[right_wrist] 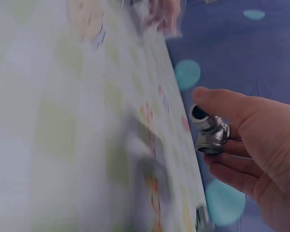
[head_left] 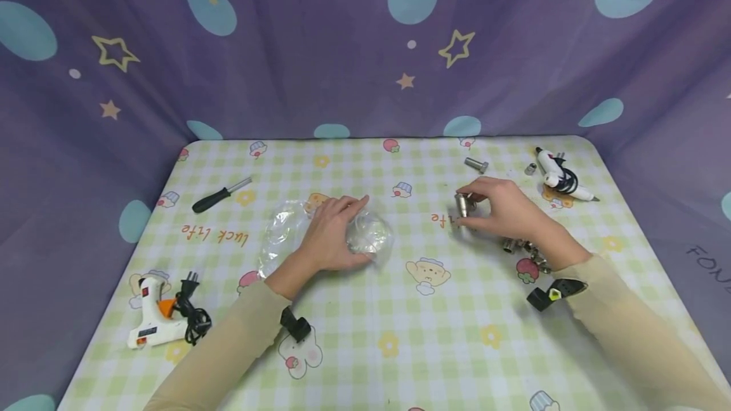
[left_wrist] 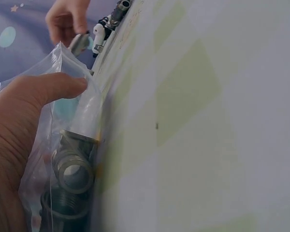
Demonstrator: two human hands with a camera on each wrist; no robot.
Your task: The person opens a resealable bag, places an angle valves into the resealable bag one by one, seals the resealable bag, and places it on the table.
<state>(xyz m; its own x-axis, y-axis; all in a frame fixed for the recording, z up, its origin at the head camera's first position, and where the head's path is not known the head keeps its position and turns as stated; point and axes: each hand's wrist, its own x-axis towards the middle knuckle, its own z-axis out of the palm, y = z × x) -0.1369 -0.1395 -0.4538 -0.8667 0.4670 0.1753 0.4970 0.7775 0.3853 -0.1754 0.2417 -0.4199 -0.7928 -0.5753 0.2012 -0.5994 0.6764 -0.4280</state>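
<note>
A clear plastic bag [head_left: 280, 233] lies at the middle left of the table, and my left hand [head_left: 334, 236] grips it with fingers and thumb around its mouth end. Through its film, the left wrist view shows metal threaded fittings [left_wrist: 75, 176] inside. My right hand [head_left: 505, 208] pinches a shiny metal pipe fitting [head_left: 462, 205] between thumb and fingers, raised over the table to the right of the bag. In the right wrist view this pipe fitting [right_wrist: 212, 130] has a threaded, open-ended branch.
Several metal fittings [head_left: 509, 245] lie under my right wrist. Farther back are a bolt [head_left: 476, 165], a small metal piece [head_left: 530, 169] and a white tool with coiled black cord [head_left: 551, 173]. At left lie a screwdriver [head_left: 212, 201] and a white glue gun [head_left: 154, 322].
</note>
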